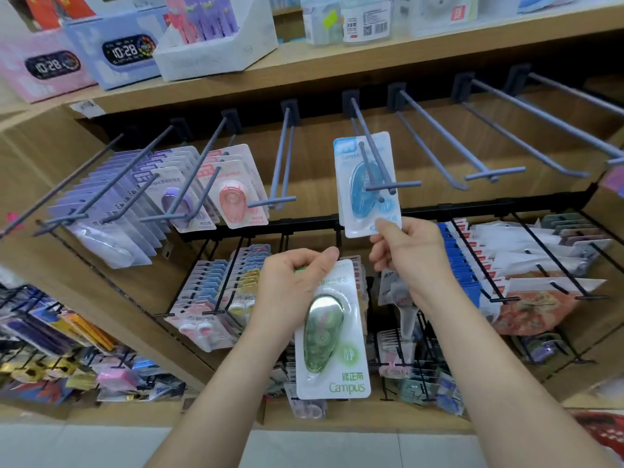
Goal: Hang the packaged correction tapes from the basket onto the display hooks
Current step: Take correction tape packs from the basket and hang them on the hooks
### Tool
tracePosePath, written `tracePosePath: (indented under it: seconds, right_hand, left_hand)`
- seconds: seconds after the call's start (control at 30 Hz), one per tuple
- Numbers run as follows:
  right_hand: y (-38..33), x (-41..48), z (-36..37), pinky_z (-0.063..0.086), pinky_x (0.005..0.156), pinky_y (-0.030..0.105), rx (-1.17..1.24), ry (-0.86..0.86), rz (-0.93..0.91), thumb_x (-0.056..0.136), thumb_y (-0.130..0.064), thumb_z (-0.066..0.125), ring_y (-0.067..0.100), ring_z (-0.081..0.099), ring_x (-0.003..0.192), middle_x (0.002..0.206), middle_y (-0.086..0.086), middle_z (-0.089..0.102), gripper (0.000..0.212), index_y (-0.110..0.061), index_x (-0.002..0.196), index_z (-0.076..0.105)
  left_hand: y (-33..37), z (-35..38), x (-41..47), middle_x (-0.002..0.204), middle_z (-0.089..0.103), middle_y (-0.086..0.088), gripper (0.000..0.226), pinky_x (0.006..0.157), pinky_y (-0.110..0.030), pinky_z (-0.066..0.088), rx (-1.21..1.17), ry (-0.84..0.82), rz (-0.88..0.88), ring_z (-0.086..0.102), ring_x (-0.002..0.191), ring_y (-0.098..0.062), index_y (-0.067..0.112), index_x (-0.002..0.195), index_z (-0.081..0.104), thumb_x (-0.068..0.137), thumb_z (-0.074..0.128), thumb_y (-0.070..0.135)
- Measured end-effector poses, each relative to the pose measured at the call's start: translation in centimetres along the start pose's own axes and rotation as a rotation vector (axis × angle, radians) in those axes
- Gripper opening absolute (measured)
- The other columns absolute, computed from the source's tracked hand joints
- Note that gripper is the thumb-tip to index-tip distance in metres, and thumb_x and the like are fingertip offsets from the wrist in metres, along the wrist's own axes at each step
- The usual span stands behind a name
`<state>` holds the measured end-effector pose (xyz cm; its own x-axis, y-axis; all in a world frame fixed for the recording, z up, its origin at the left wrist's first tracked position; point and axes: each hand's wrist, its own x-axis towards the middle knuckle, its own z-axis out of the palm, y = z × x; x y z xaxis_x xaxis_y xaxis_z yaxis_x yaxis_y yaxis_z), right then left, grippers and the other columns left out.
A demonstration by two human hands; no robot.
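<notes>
1. Head view, far part: the right hand (405, 251) has its grip pinched on the lower right corner of a blue correction tape pack (366, 204). The pack hangs threaded on a grey display hook (371, 153) about mid-row. Holding it by the bottom corner looks like a way to steady the card and slide it back along the prong.
2. Head view, near part: the left hand (290, 292) has its grip closed round the top of a green correction tape pack (332, 332), thumb laid across the upper edge. The pack dangles face out below the hook row, well apart from any prong. I'd judge it is kept ready there as the next one to go up.
3. Head view, left: purple packs (111, 211) fill the hooks at the left and a pink pack (236, 194) fronts the next one, so colours seem sorted hook by hook.
4. Head view, right: the bare hooks (472, 140) to the right of the blue pack carry nothing, probably room for the green one.
5. Head view, near right corner: a red thing (601, 430) may be the basket, but it is too cut off to say
</notes>
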<state>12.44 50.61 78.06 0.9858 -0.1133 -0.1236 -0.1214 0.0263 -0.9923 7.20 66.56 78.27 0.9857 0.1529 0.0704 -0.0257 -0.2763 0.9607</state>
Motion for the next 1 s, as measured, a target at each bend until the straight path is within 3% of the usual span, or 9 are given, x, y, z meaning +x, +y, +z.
tracePosePath:
  seconds: [0.1,0.23,0.3,0.37,0.43,0.5,0.63,0.83,1.0]
  right_hand:
    - [0.3,0.9,0.6,0.04,0.04,0.017,0.045,0.055,0.044,0.1,-0.026,0.057,0.01,0.053,0.037,0.05,0.001,0.062,0.031,-0.008,0.075,0.061]
    - [1.7,-0.6,-0.1,0.044,0.054,0.026,-0.15,-0.008,0.135,0.095,-0.057,0.052,0.015,0.068,0.06,0.081,0.003,0.071,0.042,-0.016,0.1,0.06]
    - [2.2,-2.4,-0.8,0.049,0.062,0.029,-0.242,-0.188,0.153,0.09,-0.066,0.049,0.015,0.071,0.074,0.094,0.003,0.071,0.05,-0.022,0.113,0.056]
    - [2.6,-4.3,-1.2,0.056,0.072,0.032,-0.234,-0.527,0.17,0.085,-0.066,0.049,0.015,0.072,0.085,0.103,0.001,0.073,0.054,-0.027,0.122,0.056]
    - [2.8,-5.7,-1.5,0.058,0.078,0.033,-0.21,-0.83,0.183,0.088,-0.051,0.055,0.02,0.072,0.097,0.111,0.0,0.074,0.044,-0.026,0.125,0.059]
    - [3.1,-6.2,-1.5,0.056,0.073,0.029,-0.195,-0.945,0.168,0.094,-0.03,0.061,0.025,0.073,0.092,0.111,0.003,0.074,0.031,-0.016,0.122,0.061]
    - [3.6,-6.6,-0.8,0.052,0.058,0.021,-0.19,-0.831,0.082,0.098,-0.011,0.059,0.021,0.073,0.073,0.098,0.001,0.076,0.012,-0.01,0.106,0.068]
    - [4.4,-6.7,0.2,0.056,0.065,0.023,-0.155,-0.597,-0.012,0.096,-0.01,0.06,0.017,0.073,0.075,0.086,0.008,0.077,0.017,-0.018,0.091,0.075]
    - [4.2,-6.9,2.2,0.06,0.076,0.028,-0.021,-0.431,-0.074,0.093,-0.009,0.064,0.02,0.073,0.081,0.082,0.01,0.077,0.014,-0.014,0.092,0.077]
  left_hand:
    - [0.2,-0.4,-0.4,0.051,0.044,0.01,0.044,0.06,-0.028,0.036,0.002,0.045,0.019,0.041,0.052,-0.007,0.024,0.048,0.055,0.088,0.068,0.034]
    - [0.3,-0.7,-0.3,0.053,0.048,0.011,0.042,0.06,-0.028,0.038,-0.012,0.104,0.054,0.043,0.054,-0.007,0.022,0.052,0.055,0.09,0.066,0.035]
    - [0.2,-0.7,-0.2,0.057,0.052,0.008,0.039,0.063,-0.034,0.04,-0.016,0.126,0.07,0.047,0.058,-0.01,0.014,0.059,0.059,0.089,0.066,0.038]
    - [0.0,-0.8,-0.1,0.058,0.054,0.009,0.038,0.062,-0.035,0.041,-0.006,0.148,0.091,0.049,0.058,-0.011,0.015,0.061,0.06,0.089,0.066,0.04]
    - [0.0,-0.9,-0.2,0.056,0.054,0.011,0.037,0.06,-0.034,0.04,0.01,0.171,0.119,0.049,0.056,-0.009,0.019,0.06,0.058,0.09,0.066,0.039]
    - [0.2,-1.2,-0.3,0.054,0.053,0.013,0.037,0.058,-0.031,0.039,0.049,0.197,0.146,0.047,0.054,-0.006,0.02,0.06,0.057,0.091,0.064,0.04]
    - [1.2,-2.1,-1.0,0.056,0.055,0.011,0.034,0.054,-0.027,0.041,-0.056,0.128,0.119,0.05,0.054,-0.006,0.018,0.062,0.06,0.083,0.063,0.044]
    - [2.1,-5.3,-2.3,0.076,0.071,0.01,0.01,0.07,-0.035,0.053,0.021,-0.022,0.211,0.064,0.075,-0.008,0.029,0.077,0.076,0.079,0.068,0.035]
    - [3.3,-5.6,-3.2,0.072,0.069,0.015,0.016,0.064,-0.014,0.048,-0.045,0.058,0.363,0.061,0.069,0.002,0.022,0.078,0.071,0.083,0.072,0.008]
